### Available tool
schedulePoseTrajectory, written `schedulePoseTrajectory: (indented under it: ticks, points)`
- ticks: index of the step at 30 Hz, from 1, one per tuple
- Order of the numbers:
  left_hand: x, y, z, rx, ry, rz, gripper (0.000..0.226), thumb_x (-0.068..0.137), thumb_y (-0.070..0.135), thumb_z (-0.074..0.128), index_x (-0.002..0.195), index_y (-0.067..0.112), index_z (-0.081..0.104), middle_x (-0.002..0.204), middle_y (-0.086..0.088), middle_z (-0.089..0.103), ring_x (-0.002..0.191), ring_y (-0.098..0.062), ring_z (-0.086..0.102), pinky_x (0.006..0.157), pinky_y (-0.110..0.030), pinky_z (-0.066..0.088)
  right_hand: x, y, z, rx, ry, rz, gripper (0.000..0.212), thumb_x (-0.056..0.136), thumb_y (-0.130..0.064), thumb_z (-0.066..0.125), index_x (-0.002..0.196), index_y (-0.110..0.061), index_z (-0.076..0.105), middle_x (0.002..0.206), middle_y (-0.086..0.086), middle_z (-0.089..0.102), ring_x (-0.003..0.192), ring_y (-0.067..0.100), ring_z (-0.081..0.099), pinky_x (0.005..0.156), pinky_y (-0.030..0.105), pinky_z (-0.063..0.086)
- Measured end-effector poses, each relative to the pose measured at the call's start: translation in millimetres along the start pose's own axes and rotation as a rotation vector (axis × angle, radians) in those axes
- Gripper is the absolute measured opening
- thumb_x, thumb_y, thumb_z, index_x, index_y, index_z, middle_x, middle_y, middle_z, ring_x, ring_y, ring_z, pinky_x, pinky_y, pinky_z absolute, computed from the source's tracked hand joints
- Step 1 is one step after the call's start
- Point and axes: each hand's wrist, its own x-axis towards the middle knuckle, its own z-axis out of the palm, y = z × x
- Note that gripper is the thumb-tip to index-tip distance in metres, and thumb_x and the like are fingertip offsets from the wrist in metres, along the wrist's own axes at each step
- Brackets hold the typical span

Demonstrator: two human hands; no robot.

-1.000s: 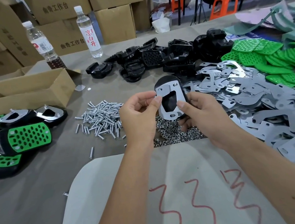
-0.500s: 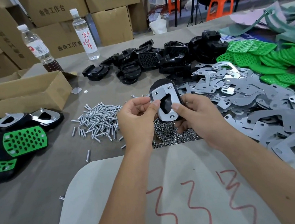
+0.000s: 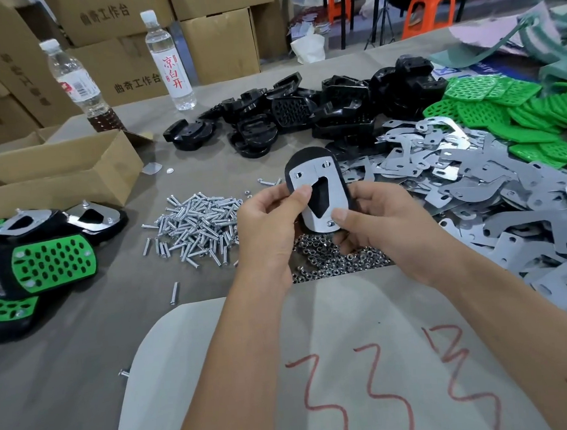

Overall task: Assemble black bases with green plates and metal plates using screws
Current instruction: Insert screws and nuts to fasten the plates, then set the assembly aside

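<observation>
Both hands hold one black base [image 3: 308, 157] upright above the table, with a metal plate [image 3: 333, 190] laid on its face. My left hand [image 3: 269, 226] grips its left edge, thumb on the plate. My right hand [image 3: 374, 221] grips the lower right, thumb pressing by a bottom hole. Loose screws [image 3: 196, 226] lie in a heap to the left, and nuts [image 3: 336, 261] sit under my hands. Spare black bases [image 3: 301, 111], metal plates [image 3: 477, 192] and green plates [image 3: 521, 111] are piled behind and to the right.
Finished assemblies [image 3: 52, 263] lie at the left edge beside an open cardboard box [image 3: 58, 178]. Two water bottles [image 3: 168, 61] stand at the back by stacked cartons. A pale sheet with red marks [image 3: 354, 362] covers the near table.
The base with its plate has stayed between both hands, shifting only slightly. My left thumb has slid further onto the plate's left arm.
</observation>
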Motion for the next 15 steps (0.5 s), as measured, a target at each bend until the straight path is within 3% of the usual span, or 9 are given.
schedulePoseTrajectory:
  ticks: [5,8,11,13,15]
  points:
    - [-3.2,-0.9,1.6,0.049,-0.042,-0.029,0.014,0.091,0.014,0.076,0.104,0.008,0.073,0.089,-0.006,0.080,0.075,-0.018,0.074,0.065,-0.030,0.057,-0.2,0.3,-0.2,-0.138,-0.011,-0.021,0.018,0.104,-0.003,0.057,0.115,-0.008,0.070,0.084,0.006,0.070,0.067,0.018,0.064,0.061,0.026,0.054]
    - [-5.0,0.0,1.6,0.015,-0.045,-0.045,0.014,0.091,0.012,0.076,0.104,0.007,0.075,0.097,-0.012,0.080,0.081,-0.025,0.074,0.073,-0.037,0.059,-0.7,-2.1,3.3,-0.192,-0.066,-0.029,0.023,0.107,-0.004,0.051,0.121,-0.012,0.067,0.088,0.005,0.069,0.067,0.016,0.064,0.061,0.027,0.055]
    - [-5.3,2.2,1.2,-0.060,-0.034,-0.094,0.021,0.090,0.015,0.077,0.110,0.007,0.075,0.102,-0.015,0.079,0.083,-0.026,0.075,0.073,-0.037,0.062,-0.1,-3.5,3.2,-0.248,0.010,-0.050,0.026,0.108,-0.010,0.050,0.128,-0.016,0.066,0.089,0.005,0.071,0.067,0.018,0.064,0.061,0.029,0.055]
    - [-2.6,3.8,-0.4,-0.108,0.020,-0.093,0.019,0.090,0.014,0.078,0.108,0.008,0.075,0.101,-0.012,0.080,0.088,-0.026,0.076,0.077,-0.038,0.064,-0.7,-3.0,-1.6,-0.466,0.145,-0.128,0.019,0.106,-0.019,0.056,0.119,-0.021,0.069,0.082,-0.003,0.071,0.064,0.010,0.063,0.062,0.025,0.051]
    - [1.7,5.5,-4.8,-0.107,0.082,-0.065,0.015,0.090,0.014,0.078,0.104,0.011,0.076,0.100,-0.009,0.080,0.096,-0.028,0.077,0.085,-0.041,0.063,-1.6,-5.0,-6.7,-0.761,0.136,-0.198,0.004,0.098,-0.026,0.067,0.101,-0.027,0.070,0.082,-0.013,0.065,0.070,0.005,0.057,0.065,0.023,0.043]
